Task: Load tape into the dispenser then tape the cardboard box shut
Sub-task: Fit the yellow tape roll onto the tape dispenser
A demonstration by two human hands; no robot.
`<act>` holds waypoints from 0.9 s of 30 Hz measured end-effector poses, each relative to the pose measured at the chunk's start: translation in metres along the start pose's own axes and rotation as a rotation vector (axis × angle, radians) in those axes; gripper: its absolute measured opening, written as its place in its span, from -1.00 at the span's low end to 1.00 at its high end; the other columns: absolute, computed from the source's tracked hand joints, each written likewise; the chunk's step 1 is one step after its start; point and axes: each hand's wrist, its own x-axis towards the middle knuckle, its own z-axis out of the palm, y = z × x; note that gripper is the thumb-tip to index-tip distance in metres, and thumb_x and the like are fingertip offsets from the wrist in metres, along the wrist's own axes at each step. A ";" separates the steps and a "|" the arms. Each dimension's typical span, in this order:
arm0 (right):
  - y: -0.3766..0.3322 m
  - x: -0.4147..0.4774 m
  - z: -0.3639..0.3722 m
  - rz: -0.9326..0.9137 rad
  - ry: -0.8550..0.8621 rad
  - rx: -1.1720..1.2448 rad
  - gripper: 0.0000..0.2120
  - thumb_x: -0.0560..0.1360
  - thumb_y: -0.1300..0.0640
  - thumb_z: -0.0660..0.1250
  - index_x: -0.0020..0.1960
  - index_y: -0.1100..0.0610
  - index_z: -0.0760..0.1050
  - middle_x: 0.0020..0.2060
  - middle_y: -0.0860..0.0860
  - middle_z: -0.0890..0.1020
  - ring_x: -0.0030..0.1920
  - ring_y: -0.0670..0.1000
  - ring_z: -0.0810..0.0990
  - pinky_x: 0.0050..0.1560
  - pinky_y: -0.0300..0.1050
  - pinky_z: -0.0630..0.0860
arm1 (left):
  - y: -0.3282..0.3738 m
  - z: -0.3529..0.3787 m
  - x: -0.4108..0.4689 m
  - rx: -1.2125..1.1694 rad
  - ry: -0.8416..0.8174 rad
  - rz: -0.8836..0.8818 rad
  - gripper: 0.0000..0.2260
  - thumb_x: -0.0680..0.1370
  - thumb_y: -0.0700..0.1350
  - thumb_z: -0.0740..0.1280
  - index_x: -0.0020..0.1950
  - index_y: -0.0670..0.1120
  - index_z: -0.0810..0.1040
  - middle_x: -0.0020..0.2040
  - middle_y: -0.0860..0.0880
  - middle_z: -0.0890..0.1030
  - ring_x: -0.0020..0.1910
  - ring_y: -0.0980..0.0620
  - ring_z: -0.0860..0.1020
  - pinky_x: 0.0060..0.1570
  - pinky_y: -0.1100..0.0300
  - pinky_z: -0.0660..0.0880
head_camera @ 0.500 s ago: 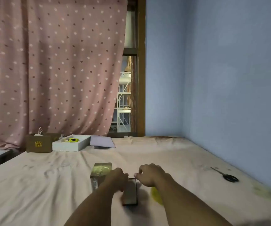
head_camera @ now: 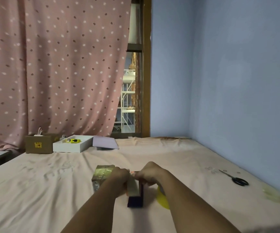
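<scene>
A narrow dark box with a pale grey upper face stands on the bed in front of me. My left hand and my right hand are both closed over its far end, knuckles almost touching. A small reddish piece shows between them; what it is cannot be made out. Just left of my left hand sits a small box wrapped in shiny yellowish tape. A yellow round object lies partly hidden under my right forearm.
Black scissors lie at the right near the blue wall. At the far left edge of the bed stand a brown cardboard box, a white tray holding a yellow item, and a lilac sheet. The pink sheet covers the bed.
My two hands have drawn closer together over the far end of the dark box. The box itself stays where it was.
</scene>
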 end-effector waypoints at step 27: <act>0.045 0.086 -0.020 -0.026 0.524 -0.447 -0.74 0.54 0.14 0.33 0.18 0.12 0.67 0.11 0.15 0.66 0.11 0.21 0.65 0.02 -0.06 0.57 | -0.013 0.010 0.073 0.042 0.141 0.117 -0.75 0.43 -0.12 0.44 0.00 -0.27 0.63 -0.11 -0.23 0.63 -0.06 -0.26 0.63 0.14 -0.33 0.62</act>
